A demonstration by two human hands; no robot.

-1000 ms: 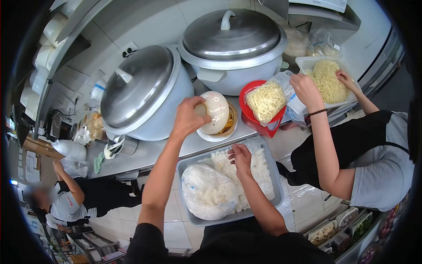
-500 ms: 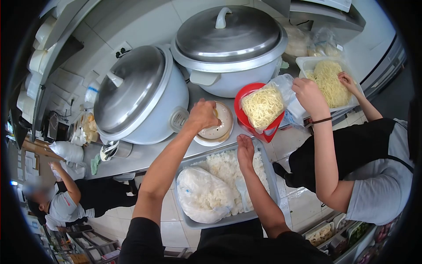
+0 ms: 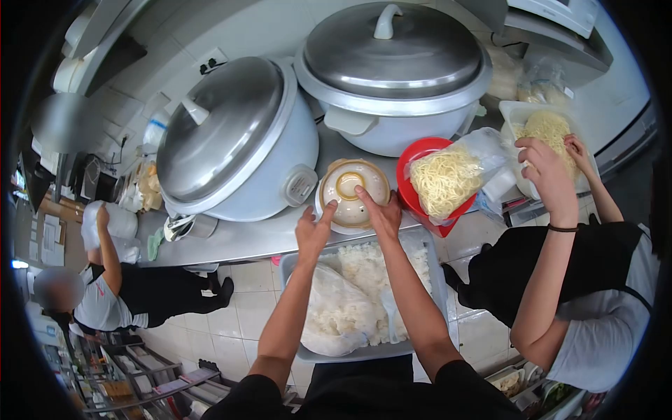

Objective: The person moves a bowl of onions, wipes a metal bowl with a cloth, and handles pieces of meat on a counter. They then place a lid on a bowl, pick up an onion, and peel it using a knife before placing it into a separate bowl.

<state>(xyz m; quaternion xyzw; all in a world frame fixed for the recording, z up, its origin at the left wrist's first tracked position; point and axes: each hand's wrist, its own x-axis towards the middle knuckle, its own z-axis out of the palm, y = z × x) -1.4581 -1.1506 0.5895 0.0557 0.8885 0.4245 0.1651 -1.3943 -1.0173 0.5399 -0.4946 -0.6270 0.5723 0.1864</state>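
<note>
The left hand [image 3: 313, 229] has moved from the knob [image 3: 344, 185] to the lower-left edge of the lidded pot [image 3: 340, 203] at the frame's centre; the right hand [image 3: 383, 213] has risen to its right side. Left thumb and forefinger stand spread; the right thumb lies across the top, its other fingers partly hidden, grip unclear. Flanking it probably steadies it.

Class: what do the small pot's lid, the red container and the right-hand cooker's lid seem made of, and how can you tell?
Small pot's lid: probably glazed ceramic; cream, with a soft sheen and a tan ring at the knob.
Red container: likely plastic; evenly coloured, thin-rimmed.
Right-hand cooker's lid: brushed-looking metal, perhaps stainless steel or aluminium; grey with streaked highlights.
</note>
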